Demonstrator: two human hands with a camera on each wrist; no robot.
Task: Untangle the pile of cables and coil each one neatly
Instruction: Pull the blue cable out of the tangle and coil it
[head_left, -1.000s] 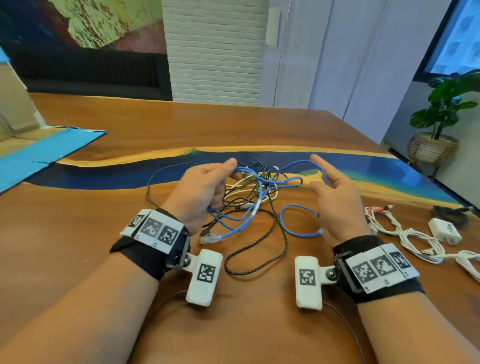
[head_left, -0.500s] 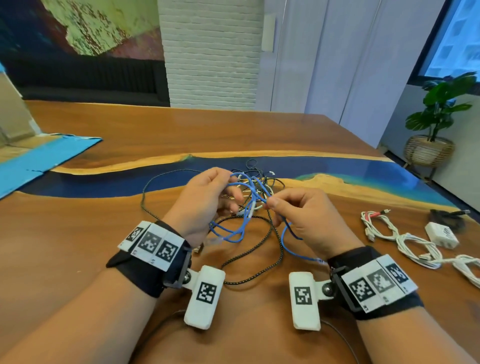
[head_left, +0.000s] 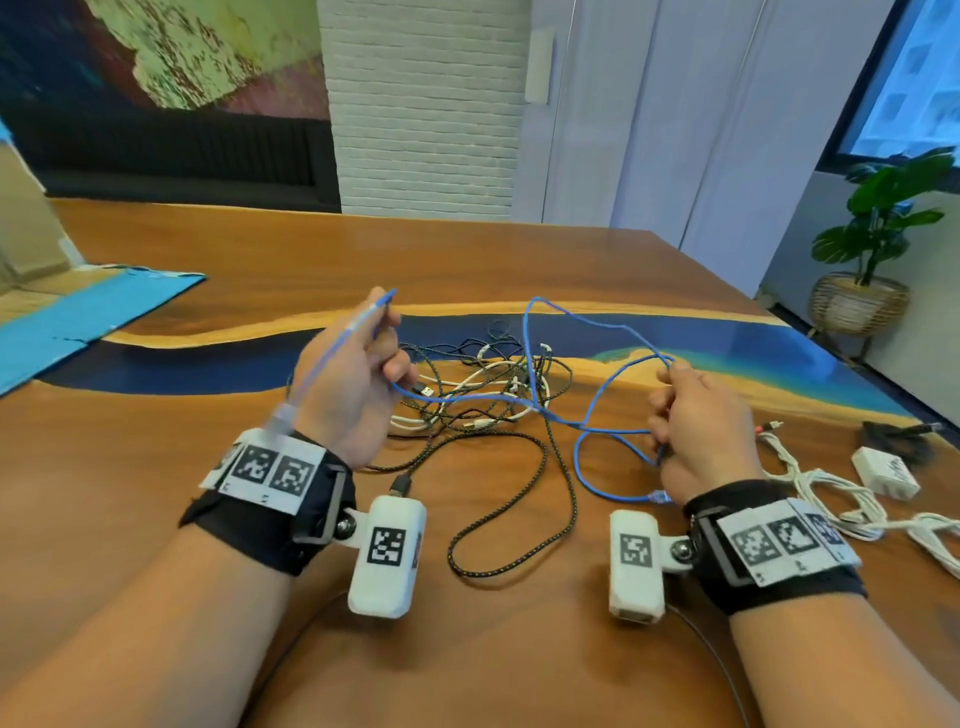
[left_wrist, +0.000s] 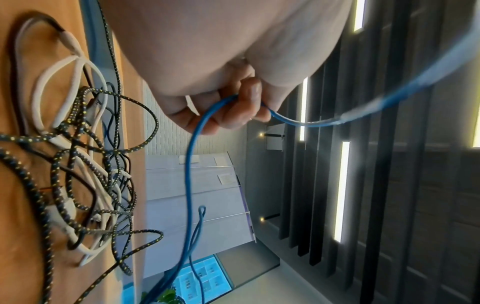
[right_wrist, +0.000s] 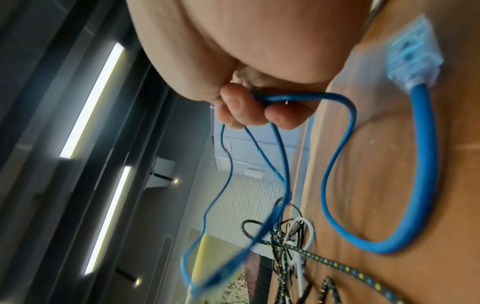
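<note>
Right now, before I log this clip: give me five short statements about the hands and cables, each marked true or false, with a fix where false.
1. Both hands hold the blue network cable. True.
2. The left hand is empty. False: its fingers pinch the blue cable near one end.
3. The black braided cable lies on the table. True.
4. The right hand grips a white cable. False: it grips blue loops.
5. The white adapter sits left of the pile. False: far right.
</note>
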